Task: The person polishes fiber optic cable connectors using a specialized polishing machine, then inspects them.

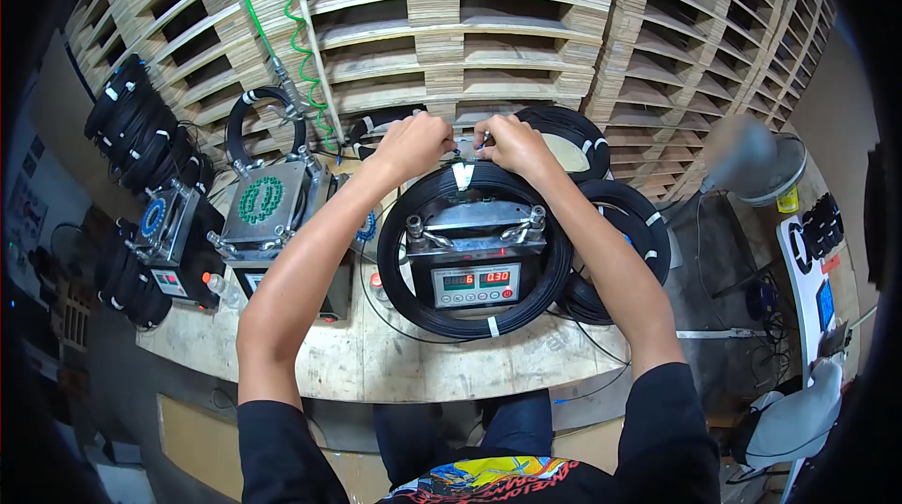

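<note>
A large coil of black cable (398,293) with white ties rings a metal-topped machine (479,222) with a red digital display. At the far top of the coil, my left hand (420,142) is closed, its fingertips pinched. My right hand (512,143) is closed in a similar pinch just to the right, a small gap between the two. Small dark and bluish bits show at the fingertips of both hands, too small to name. Both forearms reach over the sides of the coil.
More black cable coils (648,222) lie right of the machine and behind it. To the left stand a machine with a green ring pattern (260,199) and a smaller blue-ringed one (155,217). Stacked wooden pallets (437,53) rise behind the workbench (413,368). A green spiral hose (293,25) hangs down.
</note>
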The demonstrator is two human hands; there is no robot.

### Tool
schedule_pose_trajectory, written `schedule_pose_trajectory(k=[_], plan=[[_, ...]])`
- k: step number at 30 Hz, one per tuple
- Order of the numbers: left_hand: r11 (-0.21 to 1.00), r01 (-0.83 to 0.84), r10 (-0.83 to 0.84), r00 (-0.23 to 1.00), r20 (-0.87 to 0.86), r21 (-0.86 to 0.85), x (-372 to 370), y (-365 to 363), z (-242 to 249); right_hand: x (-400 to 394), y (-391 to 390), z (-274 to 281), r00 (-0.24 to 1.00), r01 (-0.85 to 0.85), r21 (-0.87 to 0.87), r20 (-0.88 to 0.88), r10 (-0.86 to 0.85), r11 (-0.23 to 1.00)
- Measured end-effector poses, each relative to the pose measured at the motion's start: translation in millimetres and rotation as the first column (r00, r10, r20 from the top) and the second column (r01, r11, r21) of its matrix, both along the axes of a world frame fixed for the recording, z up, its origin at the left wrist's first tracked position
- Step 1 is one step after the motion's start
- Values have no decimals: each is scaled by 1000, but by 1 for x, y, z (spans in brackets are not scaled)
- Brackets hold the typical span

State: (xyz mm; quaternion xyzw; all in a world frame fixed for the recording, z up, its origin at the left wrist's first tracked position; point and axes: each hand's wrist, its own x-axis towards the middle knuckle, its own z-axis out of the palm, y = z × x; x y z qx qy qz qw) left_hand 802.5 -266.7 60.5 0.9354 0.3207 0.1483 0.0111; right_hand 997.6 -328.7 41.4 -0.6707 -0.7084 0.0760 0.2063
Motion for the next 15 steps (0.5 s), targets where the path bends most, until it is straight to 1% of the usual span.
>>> schedule_pose_trajectory(k=[1,3,4,6,7,9,10,12,13,15], plan=[[1000,-2,2,1000,0,-2,0,2,-1,0,0,-2,1000,4,5,-6,-4,1000],[996,82,-77,993,-94,47,1,7,1,0,1,-1,1000,11,-20,-15,-11,1000],[995,82,-77,993,-93,49,1,9,2,0,1,0,999,20,-44,-25,-21,999],[985,156,-140,969,-206,67,3,11,6,1,3,-1,999,15,-38,-30,-16,999],[985,159,-142,968,-206,68,6,11,9,2,4,-3,999,8,-33,-36,-9,999],[977,184,-134,922,-364,105,15,10,17,2,5,-5,999,12,-25,-31,-12,1000],[977,184,-134,922,-363,104,20,10,21,2,5,-5,1000,13,-16,-25,-13,1000],[969,223,-150,868,-473,103,31,12,30,4,8,-7,999,1,-24,-34,-2,1000],[969,222,-149,869,-471,104,35,12,31,5,9,-8,999,-11,-33,-46,9,999],[954,298,-250,867,-430,46,42,12,33,6,9,-9,1000,13,-17,-10,-14,1000]])
